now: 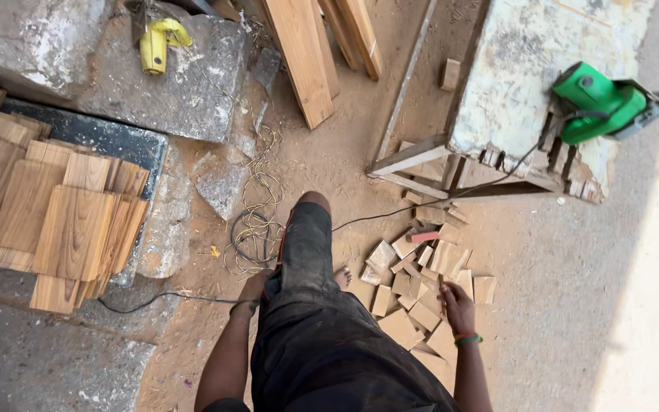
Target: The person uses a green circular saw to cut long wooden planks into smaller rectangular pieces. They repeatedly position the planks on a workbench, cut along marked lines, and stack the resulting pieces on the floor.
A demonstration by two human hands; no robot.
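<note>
my right hand (459, 307) rests on the pile of wood offcuts (413, 286), fingers curled together over one small block; whether they pinch it i cannot tell. my left hand (247, 299) hangs on the far side of my leg from the pile, fingers hidden. hazards: the black power cord (390, 216) runs past the pile toward the green circular saw (600, 103) beyond it; a snagged foot could drag the saw. my bare foot (342, 276) touches the pile's sharp edges.
</note>
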